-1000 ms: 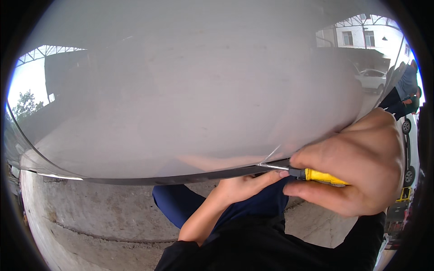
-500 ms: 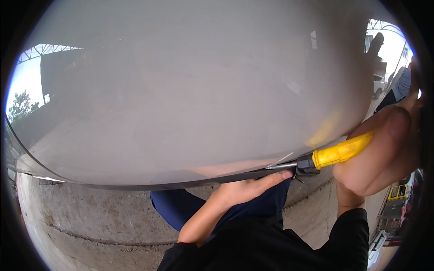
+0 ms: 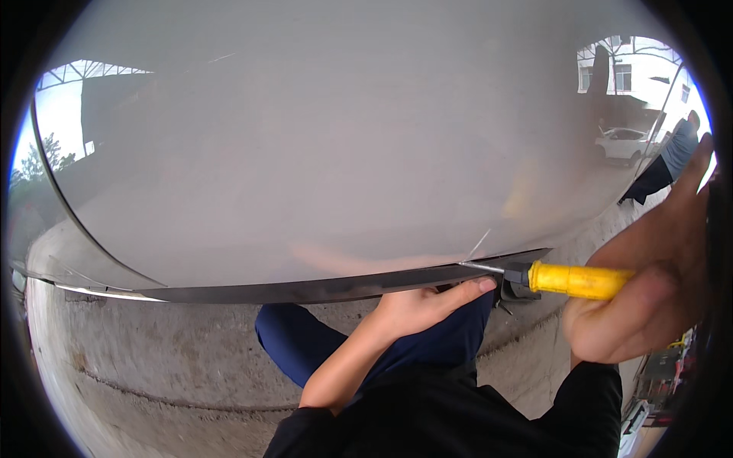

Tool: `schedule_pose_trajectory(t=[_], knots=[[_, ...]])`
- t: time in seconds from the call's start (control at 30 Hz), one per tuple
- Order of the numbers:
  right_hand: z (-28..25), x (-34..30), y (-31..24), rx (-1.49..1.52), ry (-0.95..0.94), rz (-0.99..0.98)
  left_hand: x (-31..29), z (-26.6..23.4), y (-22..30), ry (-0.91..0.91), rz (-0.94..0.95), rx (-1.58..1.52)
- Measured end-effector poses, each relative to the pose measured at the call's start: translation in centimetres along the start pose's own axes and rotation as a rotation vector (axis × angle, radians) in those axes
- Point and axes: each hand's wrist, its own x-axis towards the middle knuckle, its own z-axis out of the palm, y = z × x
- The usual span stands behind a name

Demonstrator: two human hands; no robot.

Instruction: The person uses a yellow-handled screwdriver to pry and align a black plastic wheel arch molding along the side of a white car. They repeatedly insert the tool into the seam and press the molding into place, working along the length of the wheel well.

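A glossy light-grey car body panel (image 3: 328,145) fills most of the view, with a dark trim strip (image 3: 305,290) along its lower edge. My right hand (image 3: 626,320) is closed round the yellow handle of a screwdriver (image 3: 580,280), whose thin metal shaft points left. Its tip meets the seam between panel and strip. From below, my left hand (image 3: 416,311) holds the strip's lower edge, thumb stretched rightward close under the screwdriver shaft. The other left fingers are mostly hidden behind the strip. A small black part (image 3: 523,294) shows below the screwdriver's collar.
Below the car lies cracked concrete ground (image 3: 183,343). My bent knee (image 3: 286,336) is under the strip. Another person (image 3: 672,156) stands at the far right. A curved panel gap (image 3: 57,175) runs down the left side. The panel reflects a building and a white car.
The screwdriver has levelled out, its handle end and my right hand lower. More of the dark strip shows below the panel's edge. My left hand stays nearly in place; the view has shifted slightly.
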Motion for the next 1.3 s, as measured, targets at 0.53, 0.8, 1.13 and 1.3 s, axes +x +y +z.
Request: schedule_pose_trajectory(t=[0.53, 0.8, 1.13, 1.3], knots=[[2.1, 1.1, -4.6, 0.609, -0.175, 0.288, -0.1, -0.8, -0.2, 0.01, 0.027, 0.061], [0.7, 0.6, -4.8, 0.503, -0.216, 0.244, 0.3, 0.2, 0.4, 0.033, 0.084, -0.042], [0.6, 0.9, -4.1, 0.545, -0.225, 0.2, 0.8, -0.1, 0.9, -0.043, 0.014, -0.009], [0.3, 0.6, -5.4, 0.501, -0.237, 0.24, 0.3, -0.5, 1.4, -0.037, 0.012, 0.038]])
